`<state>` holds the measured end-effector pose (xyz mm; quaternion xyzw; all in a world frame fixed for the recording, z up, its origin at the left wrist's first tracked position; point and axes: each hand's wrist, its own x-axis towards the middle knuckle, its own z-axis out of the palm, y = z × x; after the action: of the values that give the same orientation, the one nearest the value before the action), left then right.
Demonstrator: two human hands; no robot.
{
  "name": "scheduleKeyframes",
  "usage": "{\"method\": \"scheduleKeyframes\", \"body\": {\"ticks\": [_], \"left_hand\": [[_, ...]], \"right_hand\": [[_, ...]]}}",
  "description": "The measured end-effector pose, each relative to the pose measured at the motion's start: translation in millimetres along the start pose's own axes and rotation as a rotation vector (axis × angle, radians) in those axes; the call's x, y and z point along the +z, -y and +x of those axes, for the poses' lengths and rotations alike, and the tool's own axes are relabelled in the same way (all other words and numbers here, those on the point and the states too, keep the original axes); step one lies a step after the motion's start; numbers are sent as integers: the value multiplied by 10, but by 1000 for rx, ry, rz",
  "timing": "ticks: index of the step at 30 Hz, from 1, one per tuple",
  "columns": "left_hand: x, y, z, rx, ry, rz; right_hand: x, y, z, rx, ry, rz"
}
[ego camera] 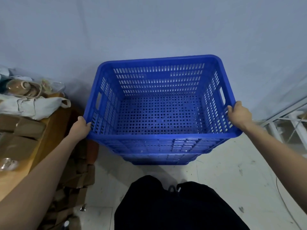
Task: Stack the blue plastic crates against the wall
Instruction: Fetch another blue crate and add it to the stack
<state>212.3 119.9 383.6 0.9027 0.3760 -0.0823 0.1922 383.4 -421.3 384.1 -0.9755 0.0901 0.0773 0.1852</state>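
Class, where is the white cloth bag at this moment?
In the head view, the white cloth bag lies at the left edge, on a brown table, left of the blue crate and beyond the left hand.

- Pale wall (149,27) fills the background.
- White floor tiles (224,171), scuffed with dark marks.
- Wooden table (49,130) at left, carrying a white cloth bag (33,105).
- Cardboard boxes (78,180) piled beside it.
- White metal frame (285,120) at right.
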Motion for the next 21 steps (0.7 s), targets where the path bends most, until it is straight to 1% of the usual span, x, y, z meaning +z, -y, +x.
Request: {"method": "scheduleKeyframes", "body": {"ticks": [5,7,10,12,18,21], "left_hand": [[15,-18,37,-6,-2,3],[70,4,29,-14,-35,-18],[183,22,32,-36,-171,-35],[229,11,59,-39,-230,-38],[207,12,104,-50,-207,-44],[189,-13,85,-59,-190,-9]], "right_hand": [[-35,-16,78,-1,70,-5],[-26,-20,70,-24,31,-27],[31,-3,40,-54,-95,-42],[48,17,46,-46,-123,-49],[33,26,50,-30,-116,-22],[28,5,12,-19,-116,-6]]}}
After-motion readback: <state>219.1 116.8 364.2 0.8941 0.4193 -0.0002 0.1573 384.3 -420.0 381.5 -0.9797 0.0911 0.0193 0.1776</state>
